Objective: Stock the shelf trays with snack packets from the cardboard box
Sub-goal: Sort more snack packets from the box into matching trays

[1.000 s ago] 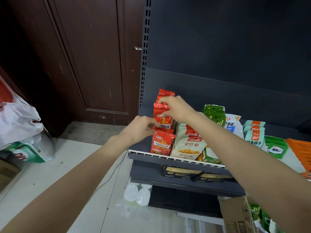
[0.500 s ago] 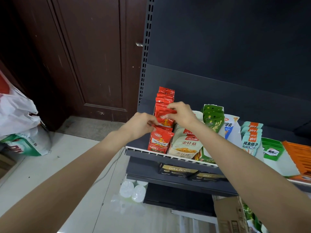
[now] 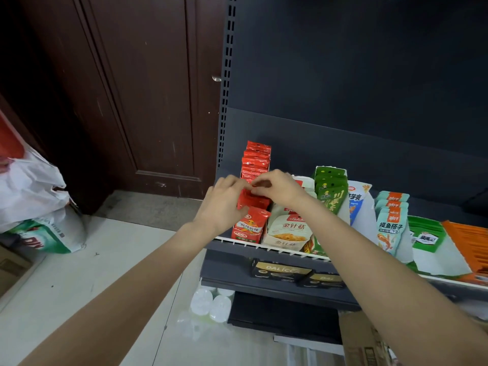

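Note:
A row of red snack packets (image 3: 255, 165) stands upright in the leftmost tray of the dark shelf (image 3: 264, 250). My left hand (image 3: 224, 204) and my right hand (image 3: 277, 187) meet over the middle of that row, both pinching the top edge of a red packet (image 3: 249, 198) there. A front red packet (image 3: 249, 225) leans against the white shelf rail. The cardboard box (image 3: 361, 339) shows its corner at the bottom right, below the shelf.
Beside the red row stand beige packets (image 3: 289, 231), green packets (image 3: 331, 191), teal packets (image 3: 390, 223) and an orange tray (image 3: 467, 241). Black boxes (image 3: 280, 270) lie on the lower shelf. White rolls (image 3: 211, 305) and plastic sacks (image 3: 34, 207) sit on the floor; a brown door is behind.
My right hand came down from the back of the red row to its middle, meeting my left hand. The view has shifted slightly downward and left.

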`<state>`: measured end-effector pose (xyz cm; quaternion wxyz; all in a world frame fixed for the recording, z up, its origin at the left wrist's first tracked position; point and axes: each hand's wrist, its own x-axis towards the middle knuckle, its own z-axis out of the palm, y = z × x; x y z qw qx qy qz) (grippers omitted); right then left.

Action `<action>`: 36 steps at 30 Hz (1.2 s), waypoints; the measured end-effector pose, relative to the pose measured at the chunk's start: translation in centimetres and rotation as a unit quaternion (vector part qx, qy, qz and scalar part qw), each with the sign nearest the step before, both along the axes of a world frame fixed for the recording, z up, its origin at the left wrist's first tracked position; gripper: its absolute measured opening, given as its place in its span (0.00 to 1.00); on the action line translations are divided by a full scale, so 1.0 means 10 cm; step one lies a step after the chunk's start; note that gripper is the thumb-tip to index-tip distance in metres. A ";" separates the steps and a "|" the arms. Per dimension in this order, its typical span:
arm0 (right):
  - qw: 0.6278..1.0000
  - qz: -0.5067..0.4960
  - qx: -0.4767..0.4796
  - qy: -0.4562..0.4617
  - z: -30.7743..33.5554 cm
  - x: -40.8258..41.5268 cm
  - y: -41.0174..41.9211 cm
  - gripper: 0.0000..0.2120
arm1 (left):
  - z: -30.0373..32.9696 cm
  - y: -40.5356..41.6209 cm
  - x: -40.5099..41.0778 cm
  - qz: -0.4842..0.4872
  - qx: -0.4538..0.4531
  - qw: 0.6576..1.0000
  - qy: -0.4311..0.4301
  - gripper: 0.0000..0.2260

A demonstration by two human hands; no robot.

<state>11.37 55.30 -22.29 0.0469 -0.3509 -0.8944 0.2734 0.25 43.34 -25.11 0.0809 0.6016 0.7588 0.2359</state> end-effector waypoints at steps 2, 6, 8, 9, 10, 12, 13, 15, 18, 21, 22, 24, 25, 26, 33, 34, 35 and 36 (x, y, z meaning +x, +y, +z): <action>0.997 -0.037 -0.005 0.066 0.10 0.16 -0.02 0.10 | 0.07 -0.02 0.10 0.017 0.023 0.999 0.015 0.20; 0.981 -0.120 0.024 0.154 0.16 0.73 -0.15 0.09 | 0.19 -0.01 0.52 0.018 0.074 0.997 0.002 0.13; 0.975 -0.148 0.009 0.167 0.14 1.09 -0.22 0.10 | 0.23 0.01 0.84 -0.011 0.095 0.994 -0.047 0.10; 0.972 -0.160 0.000 0.174 0.12 1.28 -0.24 0.10 | 0.23 0.02 1.01 -0.030 0.098 0.992 -0.072 0.09; 0.969 -0.170 -0.006 0.181 0.10 1.49 -0.26 0.09 | 0.23 0.04 1.20 -0.047 0.094 0.990 -0.092 0.08; 0.964 -0.191 -0.016 0.184 0.01 1.93 -0.29 0.08 | 0.19 0.05 1.62 -0.066 0.072 0.987 -0.123 0.08; 0.961 -0.204 -0.027 0.185 -0.05 2.17 -0.30 0.08 | 0.16 0.06 1.84 -0.071 0.059 0.986 -0.139 0.07; 0.955 -0.233 -0.047 0.178 -0.20 2.68 -0.30 0.06 | 0.07 0.08 2.31 -0.081 0.025 0.981 -0.172 0.07; 0.950 -0.264 -0.079 0.146 -0.47 3.49 -0.30 0.04 | -0.15 0.12 3.01 -0.095 -0.033 0.972 -0.212 0.06; 0.964 -0.248 -0.084 0.031 -0.79 4.27 -0.30 0.05 | -0.47 0.16 3.71 -0.087 -0.098 0.960 -0.246 0.07; 0.967 -0.243 -0.083 -0.006 -0.91 4.50 -0.30 0.06 | -0.59 0.16 3.92 -0.076 -0.127 0.957 -0.249 0.08; 0.964 -0.243 -0.092 -0.052 -1.15 4.90 -0.33 0.09 | -0.86 0.16 4.26 -0.051 -0.187 0.953 -0.233 0.10; 0.963 -0.240 -0.098 -0.067 -1.27 5.05 -0.34 0.11 | -0.99 0.15 4.39 -0.042 -0.211 0.952 -0.215 0.11; 0.963 -0.234 -0.104 -0.082 -1.37 5.18 -0.35 0.13 | -1.10 0.14 4.48 -0.036 -0.235 0.952 -0.193 0.12; 0.962 -0.116 -0.175 -0.174 -1.82 5.50 -0.42 0.31 | -1.51 -0.05 4.78 -0.056 -0.382 0.916 -0.109 0.16; 0.962 -0.101 -0.168 -0.188 -1.86 5.48 -0.42 0.32 | -1.51 -0.05 4.80 -0.039 -0.371 0.921 -0.113 0.14; 0.963 -0.088 -0.153 -0.206 -1.90 5.46 -0.42 0.33 | -1.51 -0.04 4.81 -0.016 -0.355 0.926 -0.125 0.14; 0.962 -0.080 -0.137 -0.222 -1.94 5.44 -0.43 0.33 | -1.50 -0.03 4.83 0.011 -0.342 0.928 -0.148 0.13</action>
